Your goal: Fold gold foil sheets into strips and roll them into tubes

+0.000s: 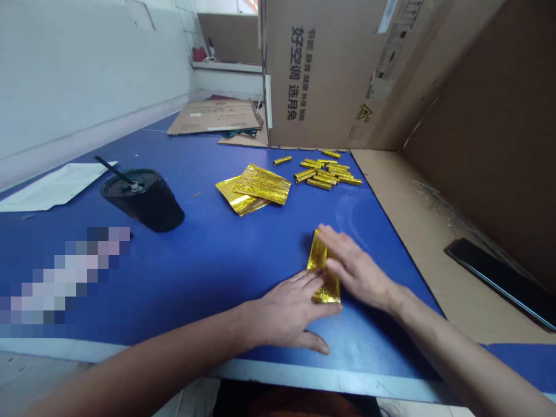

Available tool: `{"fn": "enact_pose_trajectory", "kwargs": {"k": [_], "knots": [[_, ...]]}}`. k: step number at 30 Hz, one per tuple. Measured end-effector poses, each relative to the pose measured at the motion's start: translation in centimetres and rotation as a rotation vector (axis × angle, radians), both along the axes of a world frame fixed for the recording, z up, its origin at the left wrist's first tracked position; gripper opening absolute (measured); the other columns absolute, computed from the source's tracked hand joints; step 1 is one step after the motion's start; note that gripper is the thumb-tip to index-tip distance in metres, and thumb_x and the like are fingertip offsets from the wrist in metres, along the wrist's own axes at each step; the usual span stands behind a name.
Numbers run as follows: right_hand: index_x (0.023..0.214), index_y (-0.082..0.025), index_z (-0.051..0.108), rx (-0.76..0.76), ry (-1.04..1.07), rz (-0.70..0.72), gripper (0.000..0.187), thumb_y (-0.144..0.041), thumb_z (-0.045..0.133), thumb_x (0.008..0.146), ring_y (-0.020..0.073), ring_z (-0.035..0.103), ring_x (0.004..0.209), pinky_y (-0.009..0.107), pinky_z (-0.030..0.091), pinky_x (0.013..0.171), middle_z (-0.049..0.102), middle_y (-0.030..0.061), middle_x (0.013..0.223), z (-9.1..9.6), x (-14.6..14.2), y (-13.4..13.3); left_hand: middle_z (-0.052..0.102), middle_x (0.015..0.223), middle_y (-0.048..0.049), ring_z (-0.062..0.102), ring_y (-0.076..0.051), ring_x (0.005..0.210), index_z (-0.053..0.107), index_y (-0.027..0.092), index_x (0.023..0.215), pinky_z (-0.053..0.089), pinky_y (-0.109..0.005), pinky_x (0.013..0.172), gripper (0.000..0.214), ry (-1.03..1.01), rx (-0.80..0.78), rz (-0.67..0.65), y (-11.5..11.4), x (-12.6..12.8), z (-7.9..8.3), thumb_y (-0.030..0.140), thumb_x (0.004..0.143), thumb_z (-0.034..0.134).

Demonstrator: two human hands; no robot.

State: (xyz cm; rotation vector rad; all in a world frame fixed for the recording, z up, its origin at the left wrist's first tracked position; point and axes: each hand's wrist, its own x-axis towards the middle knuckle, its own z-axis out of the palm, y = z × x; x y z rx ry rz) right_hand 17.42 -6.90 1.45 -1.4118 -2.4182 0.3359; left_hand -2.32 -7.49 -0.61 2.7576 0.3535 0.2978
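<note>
The left hand (284, 310) lies spread flat on the surface (208, 272), fingers fanned, with its fingertips touching the lower left edge of a folded gold foil packet (324, 272). The right hand (356, 269) reaches in from about 3 o'clock, its fingers close together and slightly curved, draped over the upper part of the packet. The hands are not pressed together, and neither shows a clear pinch. The long, narrow packet lies between them, near the front edge of the surface, partly covered by the right fingers.

At 12 o'clock from the hands sits a loose heap of rolled gold tubes (325, 174), with one tube lying apart on its left. Overlapping flat foil sheets (256, 188) lie at about 11 o'clock. At 10 o'clock stands a black tumbler (143, 200) with a straw (115, 171), and a white paper (52, 188) lies just beyond it. A pixelated patch (65, 278) covers part of the surface at 9 o'clock. At 2 o'clock, a phone (499, 281) rests on a cardboard sheet (412, 231). A printed carton (313, 75) stands behind the tubes.
</note>
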Motion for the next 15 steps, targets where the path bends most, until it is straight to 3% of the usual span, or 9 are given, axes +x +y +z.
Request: {"fn": "enact_pose_trajectory", "kwargs": {"k": [2, 4, 9, 15], "knots": [[0.137, -0.013, 0.023, -0.145, 0.014, 0.221, 0.061, -0.049, 0.025, 0.088, 0.0188, 0.014, 0.132, 0.043, 0.020, 0.105, 0.020, 0.0121, 0.143, 0.2, -1.5, -1.2, 0.035, 0.135, -0.0122, 0.027, -0.031, 0.126, 0.044, 0.023, 0.125, 0.020, -0.046, 0.103, 0.063, -0.012, -0.002, -0.020, 0.1, 0.0, 0.1, 0.060, 0.075, 0.047], [0.138, -0.011, 0.019, -0.236, -0.018, 0.286, 0.067, -0.053, 0.027, 0.086, 0.0195, 0.011, 0.132, 0.044, 0.016, 0.106, 0.017, 0.0136, 0.144, 0.0, -2.3, -1.4, 0.034, 0.136, -0.0124, 0.027, -0.031, 0.126, 0.042, 0.022, 0.127, 0.019, -0.047, 0.103, 0.062, -0.014, -0.005, -0.029, 0.2, 0.0, 0.1, 0.058, 0.077, 0.046], [0.139, -0.012, 0.016, -0.246, -0.144, 0.233, 0.070, -0.057, 0.021, 0.085, 0.0226, 0.006, 0.132, 0.048, 0.006, 0.106, 0.012, 0.0129, 0.145, -0.9, -1.7, 1.4, 0.045, 0.126, -0.0127, 0.035, -0.032, 0.120, 0.049, 0.021, 0.121, 0.024, -0.046, 0.100, 0.062, -0.016, -0.024, 0.005, 0.0, -0.1, -0.1, 0.061, 0.074, 0.048], [0.139, -0.018, 0.016, -0.099, -0.291, 0.084, 0.068, -0.059, 0.017, 0.085, 0.0268, 0.008, 0.132, 0.057, 0.007, 0.102, 0.011, 0.0078, 0.146, -2.0, -0.5, 5.9, 0.029, 0.138, -0.0166, 0.023, -0.033, 0.128, 0.046, 0.021, 0.124, 0.021, -0.045, 0.103, 0.066, 0.024, -0.065, 0.004, 0.3, -0.4, 0.1, 0.064, 0.073, 0.045]]}}
